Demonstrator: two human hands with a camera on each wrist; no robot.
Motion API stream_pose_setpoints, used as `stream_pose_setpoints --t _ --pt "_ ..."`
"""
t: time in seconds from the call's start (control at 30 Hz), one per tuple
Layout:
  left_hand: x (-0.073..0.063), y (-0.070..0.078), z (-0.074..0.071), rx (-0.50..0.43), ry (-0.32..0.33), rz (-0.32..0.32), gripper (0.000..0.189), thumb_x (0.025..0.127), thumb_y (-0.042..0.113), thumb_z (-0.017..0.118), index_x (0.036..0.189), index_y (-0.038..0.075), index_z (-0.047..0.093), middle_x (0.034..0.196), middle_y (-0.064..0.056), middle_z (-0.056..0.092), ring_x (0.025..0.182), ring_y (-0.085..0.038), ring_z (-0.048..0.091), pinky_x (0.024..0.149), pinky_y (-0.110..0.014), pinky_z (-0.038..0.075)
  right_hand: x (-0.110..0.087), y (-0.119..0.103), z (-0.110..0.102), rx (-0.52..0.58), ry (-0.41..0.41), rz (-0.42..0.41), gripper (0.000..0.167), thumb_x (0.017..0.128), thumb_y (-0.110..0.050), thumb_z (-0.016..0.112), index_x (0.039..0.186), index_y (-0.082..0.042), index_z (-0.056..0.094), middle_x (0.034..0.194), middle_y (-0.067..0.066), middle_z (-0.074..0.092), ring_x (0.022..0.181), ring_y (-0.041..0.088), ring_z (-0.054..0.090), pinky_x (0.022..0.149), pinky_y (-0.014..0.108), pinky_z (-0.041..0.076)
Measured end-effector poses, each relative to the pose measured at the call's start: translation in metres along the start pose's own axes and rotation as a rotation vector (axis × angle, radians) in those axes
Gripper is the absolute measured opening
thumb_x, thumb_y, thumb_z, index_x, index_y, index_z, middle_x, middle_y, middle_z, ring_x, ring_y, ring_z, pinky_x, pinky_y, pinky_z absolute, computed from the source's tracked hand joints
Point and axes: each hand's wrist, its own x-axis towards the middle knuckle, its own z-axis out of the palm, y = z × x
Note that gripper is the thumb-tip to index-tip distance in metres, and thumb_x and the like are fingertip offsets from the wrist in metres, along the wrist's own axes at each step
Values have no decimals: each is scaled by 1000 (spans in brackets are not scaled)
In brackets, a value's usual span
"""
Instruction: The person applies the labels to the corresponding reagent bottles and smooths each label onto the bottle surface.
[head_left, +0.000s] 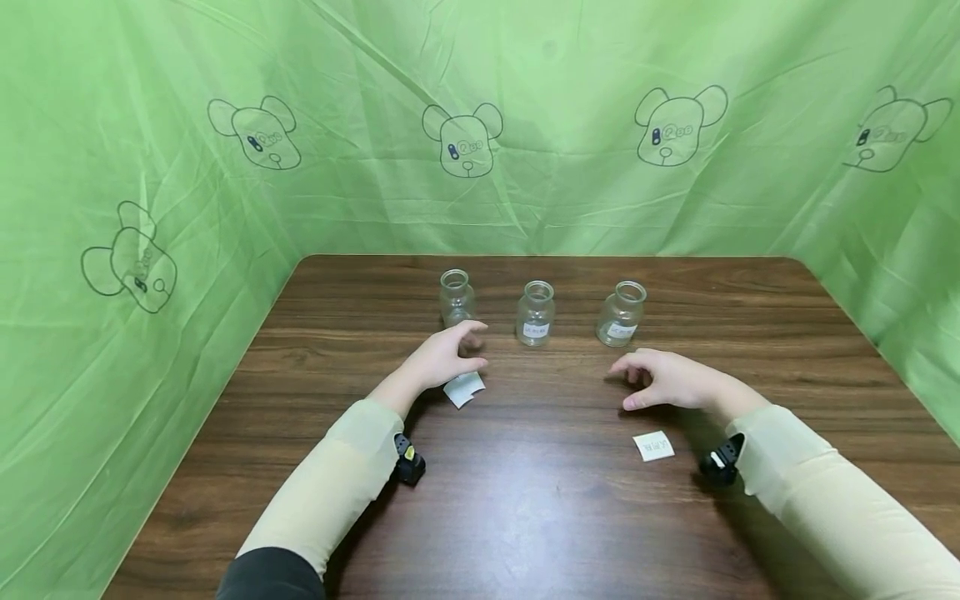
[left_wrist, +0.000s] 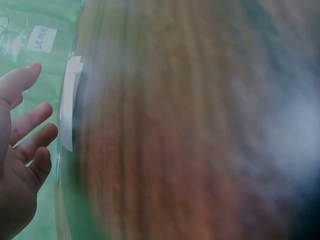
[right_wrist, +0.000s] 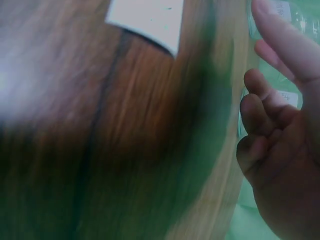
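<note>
Three clear glass jars stand upright in a row toward the back of the table. Just in front of the left jar (head_left: pixel 455 293) is my left hand (head_left: pixel 444 357), its fingers loosely bent and holding nothing; it partly hides that jar's lower half. The middle jar (head_left: pixel 536 312) and the right jar (head_left: pixel 620 315) bear white labels with writing. My right hand (head_left: pixel 667 379) hovers in front of the right jar, fingers relaxed and apart from it. Below the left hand lies a white paper piece (head_left: pixel 463 389). Another paper piece with writing (head_left: pixel 654 446) lies nearer than the right hand.
The dark wood table (head_left: pixel 525 500) reflects a bright glare at its front middle. Green sheeting (head_left: pixel 555 208) with printed bear outlines hangs behind the table and along both sides. A small black camera is strapped at each wrist.
</note>
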Motion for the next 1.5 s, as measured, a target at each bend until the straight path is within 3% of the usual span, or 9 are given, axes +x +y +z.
stream_pose_setpoints --t 0.33,0.53,0.8,0.97,1.17,1.37,1.5 --pt "-1 -8 -3 21 -18 7 60 83 31 71 134 14 46 110 -4 66 98 -18 62 87 -38 46 -14 6 3 -6 -66 -8 55 73 -36 78 118 -13 58 96 4 51 86 20 50 72 33 41" --pt "-4 -14 -7 37 -15 6 59 83 30 71 134 13 47 108 -3 66 95 -19 61 85 -39 46 -20 4 4 1 -66 -36 60 70 -37 80 119 -12 56 95 5 49 85 20 48 70 33 40" --pt "-12 -16 -14 20 -25 -26 59 84 32 69 136 15 45 110 -1 65 95 -19 58 82 -39 46 -28 1 10 -24 -96 -73 56 72 -39 78 117 -17 55 94 1 48 85 17 47 70 30 39" --pt "-15 -18 -17 24 -24 -49 59 85 32 69 136 16 44 111 0 64 95 -18 58 82 -39 46 -28 1 11 -66 -52 -95 44 75 -32 77 112 -18 58 92 -2 49 82 14 48 69 30 41" --pt "-15 -19 -16 26 -24 -50 58 85 32 68 135 16 45 110 1 64 92 -16 59 80 -38 46 -26 8 11 -93 55 -136 22 83 -25 71 102 -17 64 92 -7 56 84 11 54 71 30 45" --pt "-15 -20 -17 -2 -27 -66 56 86 31 67 135 17 45 111 0 64 76 -11 60 73 -34 47 -27 9 14 -63 37 -125 33 76 -34 76 101 -16 63 93 -5 54 83 11 51 70 28 43" --pt "-15 -18 -15 -4 -32 -63 57 86 31 67 136 16 44 111 0 64 73 -11 60 72 -34 47 -26 8 15 -66 31 -111 29 76 -28 77 100 -18 62 91 -6 52 82 11 50 70 27 43"
